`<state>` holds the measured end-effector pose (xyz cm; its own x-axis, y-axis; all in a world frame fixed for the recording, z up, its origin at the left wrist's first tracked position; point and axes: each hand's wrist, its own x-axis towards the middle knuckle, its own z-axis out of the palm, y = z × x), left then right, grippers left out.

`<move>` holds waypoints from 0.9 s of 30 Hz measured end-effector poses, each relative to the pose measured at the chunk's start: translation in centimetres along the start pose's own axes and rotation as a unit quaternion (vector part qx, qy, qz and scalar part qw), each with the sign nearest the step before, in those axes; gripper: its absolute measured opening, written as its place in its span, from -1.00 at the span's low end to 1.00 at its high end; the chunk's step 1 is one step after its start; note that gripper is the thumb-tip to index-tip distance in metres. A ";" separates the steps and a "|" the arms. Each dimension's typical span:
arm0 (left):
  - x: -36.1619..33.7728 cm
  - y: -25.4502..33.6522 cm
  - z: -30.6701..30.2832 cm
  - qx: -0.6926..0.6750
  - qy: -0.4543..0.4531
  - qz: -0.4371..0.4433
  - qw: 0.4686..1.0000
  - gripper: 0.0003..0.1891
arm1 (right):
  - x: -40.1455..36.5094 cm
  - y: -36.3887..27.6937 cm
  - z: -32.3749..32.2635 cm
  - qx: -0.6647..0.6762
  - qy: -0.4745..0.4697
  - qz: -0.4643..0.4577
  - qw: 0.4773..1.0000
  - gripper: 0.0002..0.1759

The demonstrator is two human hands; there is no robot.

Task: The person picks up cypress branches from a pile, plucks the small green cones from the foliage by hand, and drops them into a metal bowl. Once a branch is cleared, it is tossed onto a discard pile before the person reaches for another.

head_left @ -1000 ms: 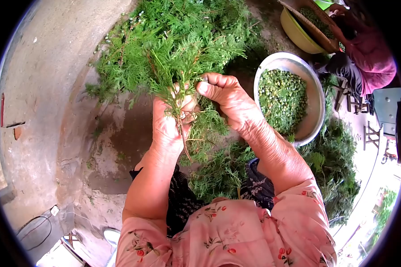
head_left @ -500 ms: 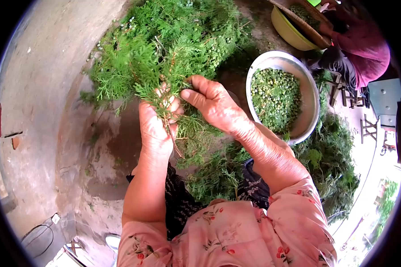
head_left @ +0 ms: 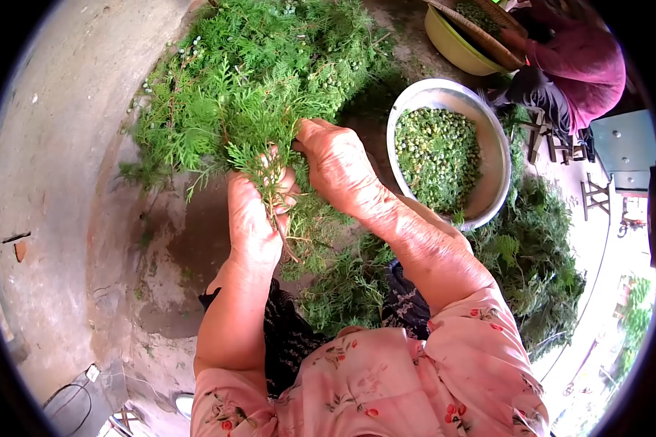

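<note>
My left hand (head_left: 249,215) is closed around a leafy green conifer sprig (head_left: 259,149), its bare brown stem poking out below the fingers. My right hand (head_left: 342,167) is at the sprig's right side, thumb and fingers pinched together; whatever lies between the fingertips is hidden. Just beyond both hands spreads a big heap of conifer branches (head_left: 291,65) dotted with small pale-green cones. To the right of my right hand stands a round metal basin (head_left: 497,153), partly filled with small round green cones (head_left: 434,149) and bits of leaf.
More cut branches (head_left: 539,255) lie on the floor right of the basin, and others lie between my knees. At upper right a person in a maroon top (head_left: 579,73) handles a woven tray (head_left: 481,36) over a yellow basin (head_left: 444,36). A bare wall (head_left: 58,146) rises on the left.
My right hand has turned more knuckles-up and closed in on the sprig. The left hand keeps its hold. The whole view has shifted slightly, moving the basin a little left and up.
</note>
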<state>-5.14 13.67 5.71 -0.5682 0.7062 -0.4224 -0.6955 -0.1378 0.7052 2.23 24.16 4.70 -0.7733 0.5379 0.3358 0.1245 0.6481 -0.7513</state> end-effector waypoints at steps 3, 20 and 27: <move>-0.1 -0.6 -0.1 -0.021 0.005 -0.027 0.999 -0.87 | -0.2 1.7 0.6 0.004 -0.014 -0.009 1.000 -0.82; -0.5 -1.4 0.2 -0.018 0.052 -0.088 0.995 -0.82 | -1.0 4.5 0.1 -0.074 -0.093 -0.028 0.993 -0.69; -1.4 -2.9 -0.7 0.005 0.047 -0.076 0.996 -0.89 | -3.2 5.9 0.7 -0.176 -0.109 -0.076 0.976 -0.71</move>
<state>-2.63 12.55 3.89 -0.4962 0.6499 -0.5757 -0.7721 -0.0269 0.6350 4.99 25.93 -1.18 -0.9082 0.3194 0.2705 0.1746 0.8764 -0.4488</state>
